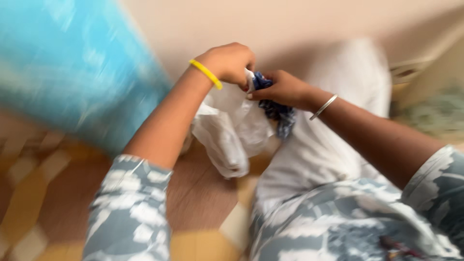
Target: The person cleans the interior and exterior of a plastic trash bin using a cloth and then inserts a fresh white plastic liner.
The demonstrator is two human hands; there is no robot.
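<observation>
Left hand (228, 62), yellow bangle (206, 73) on wrist, closed around top of one white plastic bag (232, 130). Right hand (282, 89), silver bangle (324, 107), pinched one dark blue patterned cloth (278, 112) at bag's 2 o'clock. Bag hung over brown floor (203, 193). Frame blurred.

Soft, warm daylight, even and fairly bright; no glare; a faint shadow falls on the wall (299, 29) just above the hands. Motion blur smears nearly everything — worst on the blue cloth (72, 67) left of the hands and the floor (43, 193) below it; the hands themselves are sharpest, though soft.
</observation>
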